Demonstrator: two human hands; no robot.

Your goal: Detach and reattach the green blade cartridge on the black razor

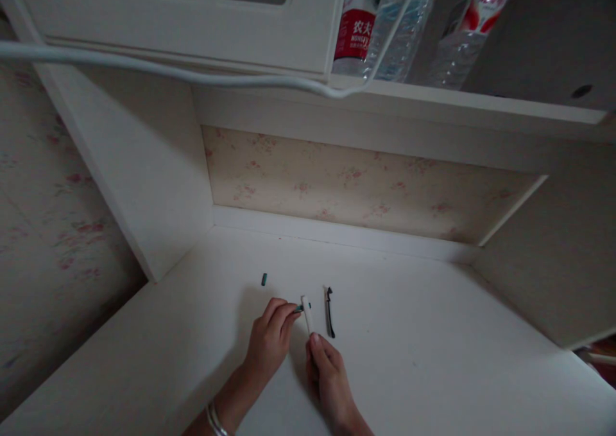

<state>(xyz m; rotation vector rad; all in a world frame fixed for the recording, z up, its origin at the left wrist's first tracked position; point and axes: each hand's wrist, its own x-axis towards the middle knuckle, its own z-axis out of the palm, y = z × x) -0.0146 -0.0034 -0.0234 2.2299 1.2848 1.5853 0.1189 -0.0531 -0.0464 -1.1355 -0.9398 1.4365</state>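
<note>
My right hand point(330, 375) is closed around the lower end of a slim white handle point(307, 314), which points up and away from me. Between the thumb and fingers of my left hand point(270, 333) is a small teal piece point(298, 309). It meets the upper end of the white handle, and a dark bit shows on the handle's far side. Just right of the handle lies a thin dark handle with a small angled head point(329, 313), like a razor handle. Another small dark green piece point(264, 279) rests on the desk beyond my left hand. Exact kinds are too small to tell.
The white desk point(409, 333) is bounded by side panels and a raised back edge. Above it, a shelf holds plastic bottles point(356, 31), point(464, 34). A white cable point(192, 76) hangs across the shelf front. Floral wallpaper point(298, 173) shows behind.
</note>
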